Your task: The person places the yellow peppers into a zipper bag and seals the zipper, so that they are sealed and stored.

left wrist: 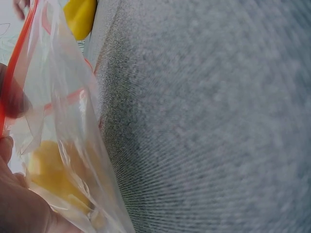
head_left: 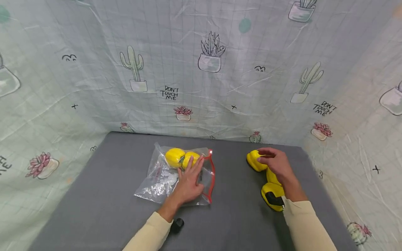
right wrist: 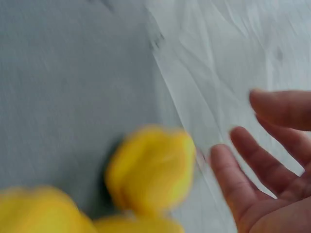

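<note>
Low on your right, two loose yellow peppers (head_left: pixel 272 187) sit on the counter (head_left: pixel 237 205), partly behind your right wrist. Left hand (head_left: pixel 189 184) rests on your clear, red-edged bag (head_left: pixel 161 184), fingers spread and nearly straight. Just past it, two bagged peppers (head_left: pixel 174 157) lie side by side inside. Your right hand (head_left: pixel 277 163) hangs by the farthest loose pepper (head_left: pixel 255 162), fingers apart, holding nothing; right wrist view shows a gap. Behind: cactus-print cloth (head_left: pixel 232 87).
</note>
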Action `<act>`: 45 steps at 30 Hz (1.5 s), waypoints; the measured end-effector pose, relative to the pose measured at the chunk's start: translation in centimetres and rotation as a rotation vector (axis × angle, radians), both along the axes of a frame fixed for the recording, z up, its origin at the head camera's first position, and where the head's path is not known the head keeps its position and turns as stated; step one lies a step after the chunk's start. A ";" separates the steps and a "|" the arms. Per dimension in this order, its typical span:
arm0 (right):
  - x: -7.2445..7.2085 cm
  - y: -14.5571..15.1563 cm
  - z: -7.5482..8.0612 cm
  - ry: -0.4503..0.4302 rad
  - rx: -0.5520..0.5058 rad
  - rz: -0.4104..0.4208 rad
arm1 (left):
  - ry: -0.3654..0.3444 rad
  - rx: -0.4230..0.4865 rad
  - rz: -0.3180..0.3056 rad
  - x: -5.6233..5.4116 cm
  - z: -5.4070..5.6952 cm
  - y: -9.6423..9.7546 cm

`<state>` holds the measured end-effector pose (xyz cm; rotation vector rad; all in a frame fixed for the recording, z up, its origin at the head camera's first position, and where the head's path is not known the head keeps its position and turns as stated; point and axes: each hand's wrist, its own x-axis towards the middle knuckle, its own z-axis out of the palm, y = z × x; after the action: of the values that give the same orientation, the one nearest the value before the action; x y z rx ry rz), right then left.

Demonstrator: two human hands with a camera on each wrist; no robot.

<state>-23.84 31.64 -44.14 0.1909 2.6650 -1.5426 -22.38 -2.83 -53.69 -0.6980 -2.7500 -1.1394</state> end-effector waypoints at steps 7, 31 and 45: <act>0.3 6.7 -0.4 -0.093 0.084 0.087 | -0.002 -0.020 0.001 -0.3 0.1 -0.1; -0.4 12.2 -4.6 -0.120 0.117 0.418 | 0.012 -0.020 -0.010 -0.3 -0.2 -0.2; 0.5 11.6 -5.0 0.003 0.140 0.225 | 0.018 -0.031 0.007 -0.5 -0.4 0.0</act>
<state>-23.36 43.25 -49.13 -0.1024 2.6875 -1.2935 -22.91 -2.81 -54.10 -0.6986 -2.7583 -1.0862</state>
